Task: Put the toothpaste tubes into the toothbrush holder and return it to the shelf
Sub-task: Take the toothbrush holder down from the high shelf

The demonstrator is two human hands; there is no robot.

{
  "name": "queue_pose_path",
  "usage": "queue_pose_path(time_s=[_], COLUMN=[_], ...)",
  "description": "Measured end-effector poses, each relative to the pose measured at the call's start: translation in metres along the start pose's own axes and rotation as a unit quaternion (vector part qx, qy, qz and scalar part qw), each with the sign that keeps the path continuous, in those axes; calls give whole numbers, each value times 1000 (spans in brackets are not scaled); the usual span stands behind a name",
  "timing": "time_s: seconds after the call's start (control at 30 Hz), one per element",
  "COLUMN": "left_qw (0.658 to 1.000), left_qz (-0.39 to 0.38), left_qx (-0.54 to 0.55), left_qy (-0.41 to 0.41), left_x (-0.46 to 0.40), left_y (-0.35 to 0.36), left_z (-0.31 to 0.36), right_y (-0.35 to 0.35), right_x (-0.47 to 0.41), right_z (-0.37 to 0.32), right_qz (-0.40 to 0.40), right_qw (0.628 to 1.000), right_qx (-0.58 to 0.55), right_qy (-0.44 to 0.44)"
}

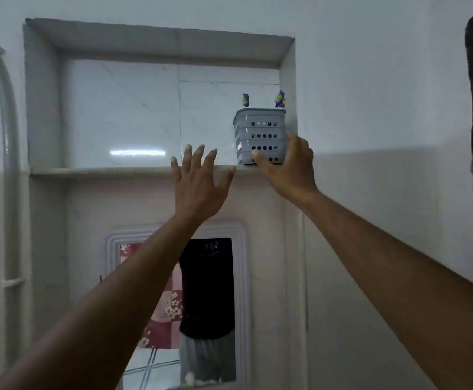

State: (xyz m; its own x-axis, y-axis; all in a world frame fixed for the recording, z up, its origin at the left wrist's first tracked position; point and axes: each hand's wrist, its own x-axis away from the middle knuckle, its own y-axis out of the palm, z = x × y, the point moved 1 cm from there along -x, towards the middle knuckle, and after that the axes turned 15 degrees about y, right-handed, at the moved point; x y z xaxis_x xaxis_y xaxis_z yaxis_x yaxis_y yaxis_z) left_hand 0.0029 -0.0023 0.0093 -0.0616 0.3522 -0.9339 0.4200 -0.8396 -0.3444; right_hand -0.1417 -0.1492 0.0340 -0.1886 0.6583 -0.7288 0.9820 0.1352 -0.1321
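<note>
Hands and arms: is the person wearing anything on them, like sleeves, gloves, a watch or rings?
No. The left hand and right hand are bare: no gloves, and no rings show on the fingers. Both wrists are plain, with no watch or bracelet. The forearms are uncovered all the way to the picture's bottom edge, so no sleeve shows. The arms look long and slim, and the fingernails look short.

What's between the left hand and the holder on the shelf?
Nothing. In the head view, only bare shelf ledge and wall tile separate the open left hand from the toothbrush holder.
</note>
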Motion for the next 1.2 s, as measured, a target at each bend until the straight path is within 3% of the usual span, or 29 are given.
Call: queue_pose_path(time_s=[0.43, 0.63, 0.87, 1.0, 1.2], left_qw=[997, 999, 995, 995, 988], left_qz=[43, 13, 67, 35, -32], left_qx=[-64, -32, 64, 80, 127], left_qy=[-2, -27, -35, -40, -76], left_x=[2, 1, 19, 55, 149], left_y=[23, 11, -19, -29, -19], left_z=[-13, -5, 28, 46, 66], right_y=[34, 18, -23, -43, -51], right_x=[-20, -4, 25, 64, 146], right_z=[-2, 0, -9, 14, 79], right_qz=[0, 28, 55, 36, -30], right_qw=[1000, 994, 976, 977, 975], right_qx=[5, -108, -213, -211, -204], right_qy=[28, 22, 1, 1, 85])
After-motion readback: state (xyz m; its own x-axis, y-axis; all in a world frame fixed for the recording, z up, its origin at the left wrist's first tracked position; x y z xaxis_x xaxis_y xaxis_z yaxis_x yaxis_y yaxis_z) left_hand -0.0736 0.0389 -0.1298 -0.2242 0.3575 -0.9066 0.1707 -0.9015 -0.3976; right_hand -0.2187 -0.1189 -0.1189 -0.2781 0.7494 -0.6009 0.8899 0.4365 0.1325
